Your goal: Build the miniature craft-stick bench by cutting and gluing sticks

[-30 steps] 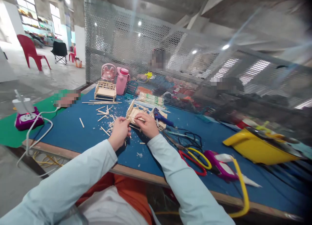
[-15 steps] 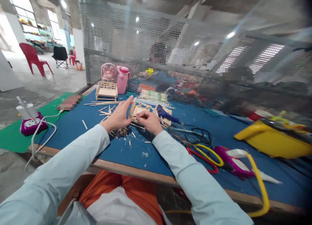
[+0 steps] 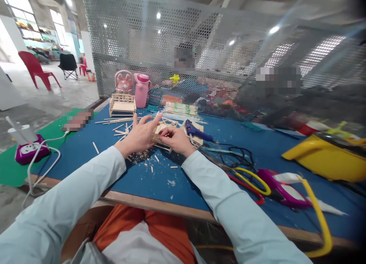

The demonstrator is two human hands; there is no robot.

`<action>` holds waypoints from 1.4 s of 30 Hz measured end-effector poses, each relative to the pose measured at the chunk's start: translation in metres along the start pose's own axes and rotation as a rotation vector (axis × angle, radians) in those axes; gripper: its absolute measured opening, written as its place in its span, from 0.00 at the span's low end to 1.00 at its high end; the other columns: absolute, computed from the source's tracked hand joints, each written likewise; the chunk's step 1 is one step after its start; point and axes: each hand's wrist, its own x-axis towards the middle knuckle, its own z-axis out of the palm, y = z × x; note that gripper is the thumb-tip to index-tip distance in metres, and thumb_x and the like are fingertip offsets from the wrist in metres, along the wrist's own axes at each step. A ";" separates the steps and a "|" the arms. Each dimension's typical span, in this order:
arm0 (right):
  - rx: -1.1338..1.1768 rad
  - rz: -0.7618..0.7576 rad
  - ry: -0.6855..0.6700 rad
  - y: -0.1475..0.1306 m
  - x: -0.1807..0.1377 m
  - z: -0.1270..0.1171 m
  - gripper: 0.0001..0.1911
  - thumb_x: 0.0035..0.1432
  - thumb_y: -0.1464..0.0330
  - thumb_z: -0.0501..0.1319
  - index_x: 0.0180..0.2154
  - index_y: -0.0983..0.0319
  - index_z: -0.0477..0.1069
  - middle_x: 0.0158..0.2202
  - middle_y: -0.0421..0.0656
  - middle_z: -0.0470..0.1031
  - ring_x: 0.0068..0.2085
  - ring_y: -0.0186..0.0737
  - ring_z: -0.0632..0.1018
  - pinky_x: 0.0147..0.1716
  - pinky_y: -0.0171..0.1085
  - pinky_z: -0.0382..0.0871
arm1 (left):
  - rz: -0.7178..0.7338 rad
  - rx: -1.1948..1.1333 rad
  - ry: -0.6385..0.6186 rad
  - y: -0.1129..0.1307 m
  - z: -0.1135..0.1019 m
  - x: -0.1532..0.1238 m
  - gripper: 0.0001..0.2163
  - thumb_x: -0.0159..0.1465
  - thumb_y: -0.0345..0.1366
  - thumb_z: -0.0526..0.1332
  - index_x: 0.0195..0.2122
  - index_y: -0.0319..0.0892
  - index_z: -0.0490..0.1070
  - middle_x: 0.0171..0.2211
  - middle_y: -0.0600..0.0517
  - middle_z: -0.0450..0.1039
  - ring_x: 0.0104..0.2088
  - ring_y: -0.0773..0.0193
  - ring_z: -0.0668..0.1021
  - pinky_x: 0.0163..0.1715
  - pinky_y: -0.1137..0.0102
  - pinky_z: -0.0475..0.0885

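A small model of pale wooden sticks (image 3: 166,124) lies on the blue table top between my hands. My left hand (image 3: 138,136) is at its left side, fingers stretched and spread, the thumb side close to or against the model's near left end. My right hand (image 3: 177,140) pinches at that same end; a stick part shows at its fingertips, but fingers hide exactly which piece. Just right of the model, a blue glue gun (image 3: 196,131) rests on a pale wooden piece (image 3: 199,141). Loose sticks (image 3: 121,130) and scraps (image 3: 143,155) lie around my left hand.
A finished-looking stick bench (image 3: 122,105) and pink bottle (image 3: 142,92) stand at the back, before a perforated metal screen (image 3: 128,39). Scissors with red and yellow handles (image 3: 254,182), a purple power strip (image 3: 286,189), cables and a yellow container (image 3: 328,157) occupy the right.
My left hand's fingers have spread and its thumb side has come nearer the model's end. The model's left end piece looks lower. My right hand stays pinched. The view has shifted slightly.
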 end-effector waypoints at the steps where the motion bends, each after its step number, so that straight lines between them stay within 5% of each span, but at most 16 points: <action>1: -0.006 -0.008 -0.004 0.000 0.000 0.000 0.04 0.39 0.69 0.63 0.19 0.62 0.68 0.25 0.39 0.74 0.27 0.33 0.71 0.30 0.35 0.64 | 0.018 0.009 -0.002 0.000 -0.001 0.002 0.41 0.56 0.33 0.60 0.65 0.40 0.35 0.56 0.43 0.66 0.60 0.48 0.58 0.56 0.36 0.35; 10: -0.007 -0.049 0.012 -0.003 -0.004 0.003 0.04 0.41 0.71 0.60 0.20 0.61 0.64 0.22 0.37 0.69 0.26 0.32 0.69 0.29 0.35 0.63 | 0.108 0.019 -0.033 -0.006 0.001 0.015 0.39 0.58 0.32 0.60 0.65 0.42 0.37 0.44 0.47 0.74 0.52 0.53 0.69 0.57 0.37 0.34; 18: 0.111 0.006 0.025 -0.003 -0.006 0.006 0.14 0.40 0.70 0.61 0.33 0.59 0.61 0.24 0.35 0.71 0.27 0.34 0.73 0.29 0.35 0.66 | 0.090 0.013 0.021 -0.005 0.002 0.008 0.39 0.56 0.34 0.63 0.64 0.43 0.41 0.56 0.40 0.65 0.59 0.50 0.62 0.58 0.39 0.38; 42: 0.182 0.096 0.065 -0.004 -0.007 0.009 0.19 0.40 0.69 0.62 0.36 0.58 0.56 0.22 0.31 0.69 0.23 0.31 0.70 0.25 0.33 0.61 | 0.085 -0.100 0.053 -0.007 0.009 0.005 0.38 0.56 0.28 0.61 0.64 0.44 0.42 0.50 0.45 0.70 0.55 0.54 0.66 0.58 0.45 0.50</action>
